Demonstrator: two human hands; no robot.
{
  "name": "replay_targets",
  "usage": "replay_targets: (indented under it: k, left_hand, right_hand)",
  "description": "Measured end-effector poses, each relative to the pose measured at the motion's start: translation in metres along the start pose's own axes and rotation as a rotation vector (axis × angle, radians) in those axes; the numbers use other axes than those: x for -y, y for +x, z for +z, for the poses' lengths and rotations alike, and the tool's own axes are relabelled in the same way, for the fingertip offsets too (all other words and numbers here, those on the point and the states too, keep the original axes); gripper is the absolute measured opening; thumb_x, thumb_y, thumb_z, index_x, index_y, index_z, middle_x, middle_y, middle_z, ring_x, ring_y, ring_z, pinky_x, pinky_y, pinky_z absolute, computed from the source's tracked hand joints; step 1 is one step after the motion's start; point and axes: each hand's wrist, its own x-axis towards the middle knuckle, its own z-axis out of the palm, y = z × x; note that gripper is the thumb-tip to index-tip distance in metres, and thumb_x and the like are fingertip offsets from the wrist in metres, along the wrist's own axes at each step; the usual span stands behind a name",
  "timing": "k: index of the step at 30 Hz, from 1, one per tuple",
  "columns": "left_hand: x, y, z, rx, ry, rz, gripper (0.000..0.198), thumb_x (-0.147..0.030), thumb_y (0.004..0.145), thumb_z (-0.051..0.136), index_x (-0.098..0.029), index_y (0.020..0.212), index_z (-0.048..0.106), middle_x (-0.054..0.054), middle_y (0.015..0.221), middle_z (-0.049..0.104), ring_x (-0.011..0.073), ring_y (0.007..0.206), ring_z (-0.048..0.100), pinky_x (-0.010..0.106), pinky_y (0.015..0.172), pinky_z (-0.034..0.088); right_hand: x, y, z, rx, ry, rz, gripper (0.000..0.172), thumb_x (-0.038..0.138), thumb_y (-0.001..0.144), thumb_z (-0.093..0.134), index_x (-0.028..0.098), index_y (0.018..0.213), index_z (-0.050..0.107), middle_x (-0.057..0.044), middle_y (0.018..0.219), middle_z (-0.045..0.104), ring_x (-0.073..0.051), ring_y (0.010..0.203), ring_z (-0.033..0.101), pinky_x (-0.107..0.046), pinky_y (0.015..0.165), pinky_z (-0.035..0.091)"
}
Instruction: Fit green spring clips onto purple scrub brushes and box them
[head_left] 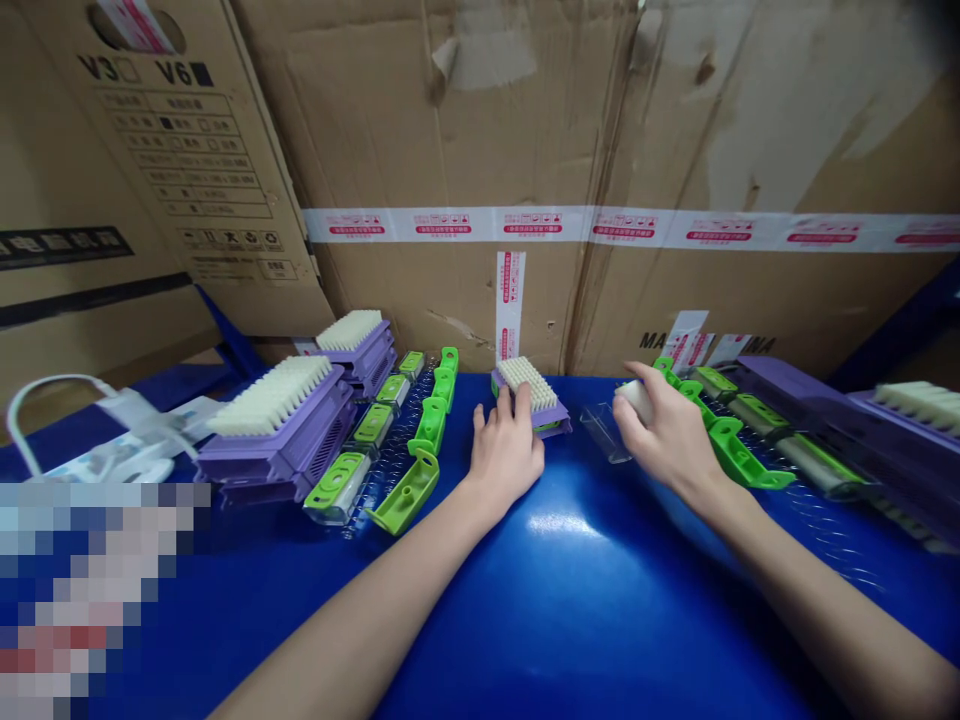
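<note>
- Left hand (506,450) lies with its fingers a little spread over the near side of a purple brush block (536,380), fingertips at the cream bristles; whether it grips the block cannot be told.
- Right hand (664,425) pinches a small white piece (637,402) between thumb and forefinger, just above the worktop (570,610).
- Purple brush block sits bristles up near the back of the blue worktop, between two groups of parts.
- Clear plastic piece (604,435) lies just beside the right hand, between it and the block.
- To the left, two stacks of purple brush units (270,395) stand bristles up, one behind the other; next to them run a row of clear boxes with green tops (341,485) and a row of curved green covers (409,490).
- To the right, more green covers (739,460), green-topped clear boxes (814,455) and a purple housing (795,390) lie beyond the right hand.
- White power strip (124,450) lies at far left.
- Taped cardboard (420,130) stands behind everything.
</note>
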Motion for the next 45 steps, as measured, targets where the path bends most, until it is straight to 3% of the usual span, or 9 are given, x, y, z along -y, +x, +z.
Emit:
replay_targets:
  k: [4,8,13,17,21,29,39,42,45]
  left_hand:
    - [0.002,0.001,0.0,0.003,-0.09,-0.01,0.063,-0.014,0.078,0.046,-0.012,0.138,0.026,0.02,0.142,0.04,0.0294,0.127,0.045,0.051,0.108,0.028]
    - [0.011,0.006,0.006,-0.016,-0.305,0.001,0.063,-0.009,0.076,0.047,-0.014,0.136,0.027,0.018,0.138,0.046,0.0272,0.126,0.046,0.048,0.107,0.033]
    - [0.018,0.011,0.012,0.049,-0.572,0.003,0.065,-0.01,0.078,0.051,-0.017,0.137,0.023,0.015,0.129,0.055,0.026,0.115,0.056,0.042,0.098,0.043]
    - [0.017,0.011,0.01,0.135,-0.535,0.021,0.072,-0.013,0.077,0.053,-0.016,0.139,0.018,0.016,0.132,0.053,0.0289,0.12,0.053,0.052,0.106,0.032]
    - [0.016,0.01,0.01,0.182,-0.483,0.039,0.076,-0.013,0.076,0.052,-0.016,0.141,0.014,0.016,0.136,0.05,0.0283,0.128,0.045,0.055,0.11,0.023]
    - [0.015,0.01,0.009,0.206,-0.419,0.032,0.072,-0.017,0.077,0.051,-0.013,0.142,0.02,0.016,0.137,0.049,0.0287,0.126,0.047,0.054,0.111,0.023]
    - [0.014,0.01,0.008,0.179,-0.405,0.045,0.064,-0.02,0.081,0.05,-0.018,0.141,0.028,0.011,0.138,0.05,0.0273,0.124,0.05,0.055,0.11,0.025]
    - [0.013,0.01,0.007,0.168,-0.396,0.043,0.063,-0.022,0.082,0.051,-0.019,0.141,0.029,0.01,0.14,0.048,0.0267,0.126,0.048,0.053,0.111,0.026]
    - [0.013,0.01,0.006,0.171,-0.377,0.042,0.063,-0.022,0.082,0.05,-0.017,0.141,0.03,0.011,0.14,0.047,0.0267,0.126,0.047,0.052,0.11,0.026]
  right_hand:
    - [0.026,-0.017,0.003,0.079,0.08,-0.222,0.057,0.029,0.084,0.042,0.013,0.138,0.031,-0.017,0.12,0.058,-0.027,0.1,0.061,-0.038,0.082,0.05]
    - [0.03,-0.029,0.021,0.211,0.052,-0.315,0.059,0.024,0.088,0.04,0.015,0.143,0.019,-0.017,0.124,0.055,-0.027,0.103,0.06,-0.038,0.08,0.051]
    - [0.012,-0.025,0.033,0.201,-0.159,-0.416,0.054,0.019,0.087,0.044,0.014,0.138,0.028,-0.014,0.111,0.062,-0.028,0.094,0.058,-0.039,0.073,0.05]
    - [0.01,-0.022,0.035,0.166,-0.265,-0.52,0.045,0.014,0.088,0.043,0.011,0.132,0.038,-0.013,0.097,0.064,-0.026,0.084,0.054,-0.037,0.071,0.047]
    - [0.014,-0.023,0.039,0.136,-0.276,-0.578,0.042,0.008,0.088,0.04,0.012,0.129,0.044,-0.012,0.099,0.061,-0.022,0.082,0.052,-0.033,0.07,0.043]
    - [0.016,-0.022,0.034,0.085,-0.389,-0.644,0.034,0.012,0.088,0.045,0.015,0.121,0.056,-0.011,0.097,0.063,-0.023,0.083,0.047,-0.035,0.066,0.034]
    - [0.008,-0.022,0.035,0.152,-0.24,-0.681,0.042,0.002,0.083,0.04,0.015,0.121,0.055,-0.01,0.111,0.061,-0.022,0.094,0.049,-0.031,0.075,0.047]
    - [0.003,-0.019,0.035,0.142,-0.191,-0.684,0.043,0.003,0.084,0.04,0.015,0.123,0.053,-0.01,0.116,0.06,-0.021,0.098,0.05,-0.031,0.077,0.047]
    - [0.003,-0.017,0.036,0.125,-0.242,-0.681,0.037,0.007,0.086,0.043,0.014,0.121,0.054,-0.011,0.108,0.063,-0.023,0.095,0.05,-0.035,0.076,0.043]
